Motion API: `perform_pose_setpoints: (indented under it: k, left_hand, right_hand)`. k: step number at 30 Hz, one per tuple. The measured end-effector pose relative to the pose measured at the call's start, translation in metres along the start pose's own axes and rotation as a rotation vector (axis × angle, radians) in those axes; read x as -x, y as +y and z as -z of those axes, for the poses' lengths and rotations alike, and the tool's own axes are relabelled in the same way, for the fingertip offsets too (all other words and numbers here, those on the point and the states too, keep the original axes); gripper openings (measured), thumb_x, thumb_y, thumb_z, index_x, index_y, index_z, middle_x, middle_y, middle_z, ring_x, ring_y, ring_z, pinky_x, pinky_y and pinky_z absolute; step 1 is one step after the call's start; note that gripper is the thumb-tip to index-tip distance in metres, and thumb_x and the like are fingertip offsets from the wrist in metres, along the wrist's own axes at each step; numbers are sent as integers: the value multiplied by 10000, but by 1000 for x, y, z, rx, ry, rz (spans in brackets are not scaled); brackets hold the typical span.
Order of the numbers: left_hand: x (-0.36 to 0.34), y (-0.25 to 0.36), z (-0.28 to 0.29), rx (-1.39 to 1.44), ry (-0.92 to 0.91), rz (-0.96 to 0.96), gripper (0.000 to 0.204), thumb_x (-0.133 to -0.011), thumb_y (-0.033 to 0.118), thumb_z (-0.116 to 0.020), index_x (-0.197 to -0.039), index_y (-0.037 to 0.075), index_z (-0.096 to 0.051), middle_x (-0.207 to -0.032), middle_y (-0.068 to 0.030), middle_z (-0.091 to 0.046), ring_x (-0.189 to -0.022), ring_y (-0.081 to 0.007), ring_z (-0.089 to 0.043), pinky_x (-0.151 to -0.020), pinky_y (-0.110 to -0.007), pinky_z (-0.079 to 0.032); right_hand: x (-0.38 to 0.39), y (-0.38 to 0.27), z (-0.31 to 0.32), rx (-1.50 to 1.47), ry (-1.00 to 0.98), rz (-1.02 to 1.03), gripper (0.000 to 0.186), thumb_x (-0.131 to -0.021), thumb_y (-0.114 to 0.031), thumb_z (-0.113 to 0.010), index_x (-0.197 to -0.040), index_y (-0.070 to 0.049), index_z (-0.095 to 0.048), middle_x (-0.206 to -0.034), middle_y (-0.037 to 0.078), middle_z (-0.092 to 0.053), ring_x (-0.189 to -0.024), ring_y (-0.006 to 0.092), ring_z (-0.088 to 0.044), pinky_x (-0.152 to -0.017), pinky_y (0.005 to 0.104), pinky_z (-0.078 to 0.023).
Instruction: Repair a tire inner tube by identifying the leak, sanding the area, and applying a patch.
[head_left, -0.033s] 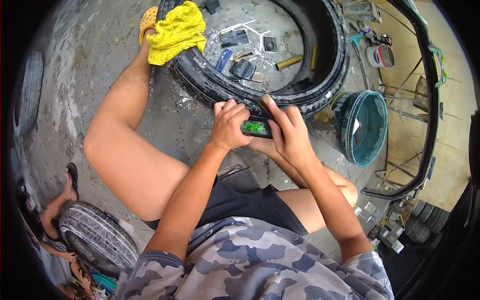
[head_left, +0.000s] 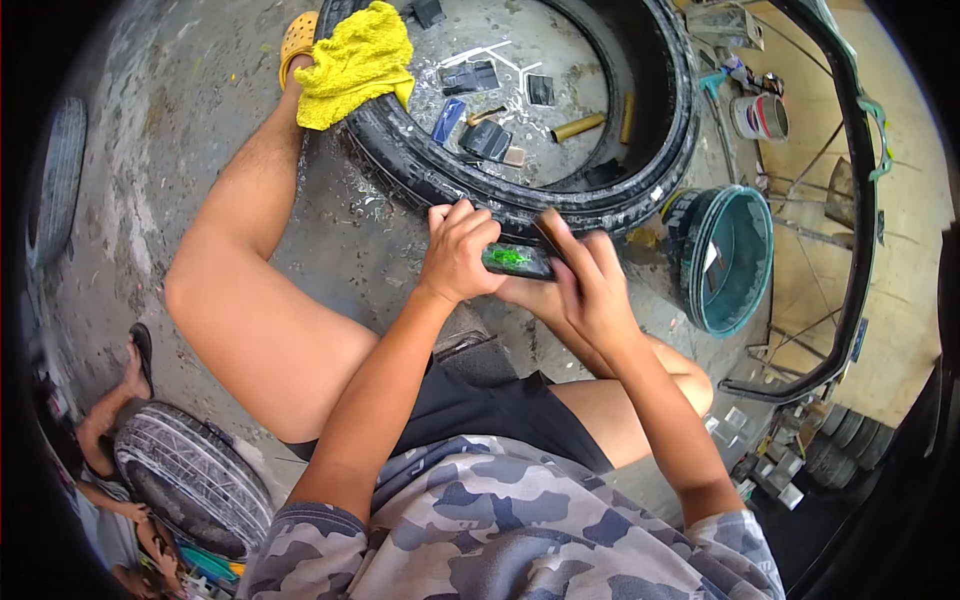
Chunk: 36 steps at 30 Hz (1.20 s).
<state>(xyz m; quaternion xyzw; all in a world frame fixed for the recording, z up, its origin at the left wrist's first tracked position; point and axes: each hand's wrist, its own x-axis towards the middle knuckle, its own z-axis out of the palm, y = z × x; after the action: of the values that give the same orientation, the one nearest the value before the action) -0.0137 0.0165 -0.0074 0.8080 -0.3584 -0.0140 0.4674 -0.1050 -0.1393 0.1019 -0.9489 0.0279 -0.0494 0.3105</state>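
Note:
My left hand [head_left: 458, 250] and my right hand [head_left: 592, 290] together hold a small dark flat device [head_left: 516, 260] with a bright green patch on its face, sideways, just above my knees. The left fingers curl over its left end. My right thumb lies across its right end. Just beyond it a large black tyre [head_left: 430, 175] lies flat on the concrete floor. A yellow cloth [head_left: 350, 62] is draped over the tyre's left rim, beside my left leg.
Inside the tyre lie dark patches [head_left: 487, 140], a brass tube [head_left: 578, 127] and small tools. A teal bucket [head_left: 735, 260] stands to the right, with a paint can [head_left: 760, 115] behind it. At the lower left another person's hands rest on a second tyre [head_left: 190, 480].

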Motion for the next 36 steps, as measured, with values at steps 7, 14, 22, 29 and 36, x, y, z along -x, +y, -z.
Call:
perform_pose_setpoints:
  k: [7,14,22,29,36]
  left_hand:
    - [-7,7,-11,15,0,25,332,-527,324,-750,-690,100,-567,-786,-40,-557,-835,-252,-533,-784,-400,-345]
    - [-8,7,-10,-45,-3,24,309,-532,304,-743,-641,113,-526,-731,-13,-539,-800,-242,-528,-773,-384,-335]
    - [2,1,-13,9,-1,79,301,-531,303,-763,-701,98,-622,-832,-28,-605,-885,-242,-546,-822,-401,-352]
    - [-9,13,-10,-11,-37,63,299,-532,295,-751,-703,100,-603,-801,-32,-581,-877,-239,-541,-821,-391,-352]
    - [-1,3,-8,-31,-14,89,287,-543,302,-749,-700,112,-602,-804,-22,-591,-879,-226,-547,-825,-391,-353]
  right_hand:
    - [-18,-5,4,75,-13,-7,509,-821,89,-598,-1317,-20,-562,-841,144,-497,-706,275,-500,-653,357,-450]
    - [43,21,31,69,-76,-33,537,-790,109,-612,-1315,8,-566,-837,140,-485,-712,260,-498,-663,349,-444]
    - [-37,-17,-13,178,-87,66,564,-820,60,-608,-1365,-75,-546,-804,127,-441,-741,275,-463,-677,362,-428]
    - [2,-2,22,126,-88,-1,501,-827,42,-562,-1326,7,-538,-890,189,-558,-729,324,-491,-713,419,-460]
    - [-2,-12,4,186,-57,-80,492,-849,55,-583,-1331,-44,-558,-862,183,-520,-741,334,-534,-707,402,-463]
